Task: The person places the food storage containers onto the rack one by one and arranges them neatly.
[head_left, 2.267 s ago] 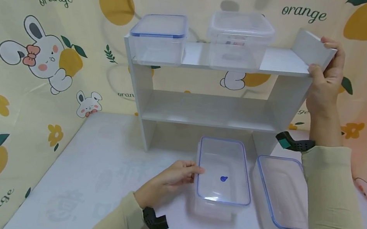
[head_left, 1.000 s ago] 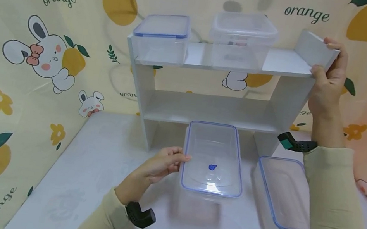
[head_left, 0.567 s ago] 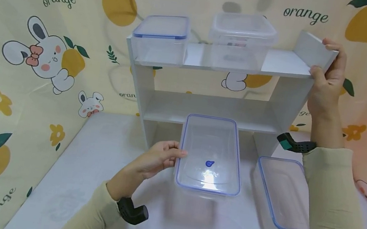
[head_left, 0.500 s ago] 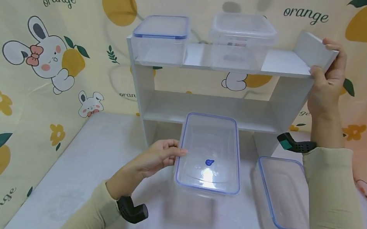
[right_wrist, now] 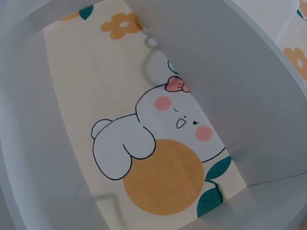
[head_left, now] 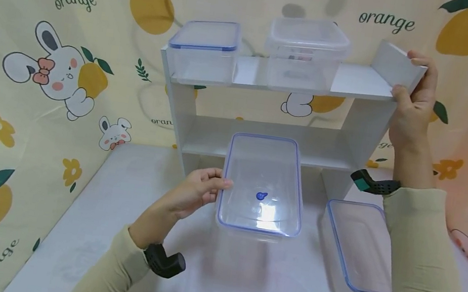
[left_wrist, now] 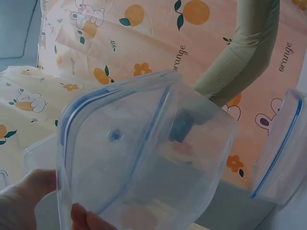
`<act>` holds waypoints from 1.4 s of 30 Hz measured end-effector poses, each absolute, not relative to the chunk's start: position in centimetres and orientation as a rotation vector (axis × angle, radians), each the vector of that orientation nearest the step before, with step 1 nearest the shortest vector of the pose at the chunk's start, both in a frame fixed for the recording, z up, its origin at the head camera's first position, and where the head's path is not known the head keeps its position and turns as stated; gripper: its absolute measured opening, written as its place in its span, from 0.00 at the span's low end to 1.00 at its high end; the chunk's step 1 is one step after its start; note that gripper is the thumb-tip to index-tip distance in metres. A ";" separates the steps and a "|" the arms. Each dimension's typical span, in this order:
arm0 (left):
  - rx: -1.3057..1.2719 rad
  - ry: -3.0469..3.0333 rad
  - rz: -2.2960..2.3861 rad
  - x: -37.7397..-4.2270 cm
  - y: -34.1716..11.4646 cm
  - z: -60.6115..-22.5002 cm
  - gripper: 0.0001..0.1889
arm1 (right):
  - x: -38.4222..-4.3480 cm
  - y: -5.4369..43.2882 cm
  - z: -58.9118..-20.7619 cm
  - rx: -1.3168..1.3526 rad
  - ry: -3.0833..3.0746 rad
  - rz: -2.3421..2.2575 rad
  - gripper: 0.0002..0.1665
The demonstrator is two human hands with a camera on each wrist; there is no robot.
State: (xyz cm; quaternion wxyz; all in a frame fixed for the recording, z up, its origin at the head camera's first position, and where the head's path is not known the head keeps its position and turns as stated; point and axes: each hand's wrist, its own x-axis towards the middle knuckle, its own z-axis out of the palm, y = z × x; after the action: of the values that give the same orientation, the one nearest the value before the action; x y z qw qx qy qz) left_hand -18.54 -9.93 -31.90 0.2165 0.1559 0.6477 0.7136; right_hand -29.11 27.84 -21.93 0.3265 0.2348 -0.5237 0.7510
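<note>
My left hand [head_left: 198,188] pinches the left edge of a clear plastic food container [head_left: 262,185] with a blue-rimmed lid and a small blue valve. The container hangs above the table, in front of the white shelf unit [head_left: 269,153]. In the left wrist view, thumb and fingertips [left_wrist: 86,219] grip the rim of the container [left_wrist: 144,143]. My right hand [head_left: 415,101] grips the upright end panel [head_left: 398,67] at the top right of the shelf unit, thumb in front and fingers behind. The right wrist view shows the shelf's inside [right_wrist: 211,62], not the hand.
A blue-lidded container [head_left: 204,49] stands at the top shelf's left, and a taller clear-lidded one [head_left: 306,56] near its middle. Another blue-rimmed container [head_left: 359,248] sits on the white table [head_left: 83,224] at right, partly hidden by the right sleeve. A printed cloth [head_left: 50,140] hangs behind.
The left hand has lifted the container off the table and carried it leftward and up toward the shelf unit. The right hand keeps its grip on the end panel.
</note>
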 end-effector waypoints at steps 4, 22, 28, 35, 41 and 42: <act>0.440 1.783 2.014 -18.6 -10.2 -31.4 0.18 | -29.2 27.9 -22.0 0.621 -1.378 1.957 0.27; 0.377 1.792 2.112 -19.2 -11.4 -30.8 0.08 | -29.2 27.9 -22.1 0.634 -1.390 1.949 0.28; 0.338 1.797 2.135 -19.4 -11.6 -30.6 0.08 | -29.1 27.9 -22.0 0.626 -1.386 1.945 0.27; 0.311 1.781 2.158 -19.9 -11.9 -30.6 0.09 | -29.2 27.9 -22.0 0.618 -1.383 1.948 0.28; 0.298 1.772 2.166 -20.1 -12.1 -30.3 0.11 | -29.2 27.9 -22.0 0.613 -1.389 1.948 0.28; 0.295 1.773 2.165 -20.1 -12.2 -30.3 0.11 | -29.2 27.9 -22.0 0.610 -1.391 1.945 0.28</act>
State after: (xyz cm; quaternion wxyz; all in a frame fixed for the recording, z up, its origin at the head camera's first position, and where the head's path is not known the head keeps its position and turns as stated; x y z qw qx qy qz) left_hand -20.10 -12.15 -30.32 0.1633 0.1033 0.6215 0.7592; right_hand -29.20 27.89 -21.98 0.3304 0.2333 -0.5320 0.7439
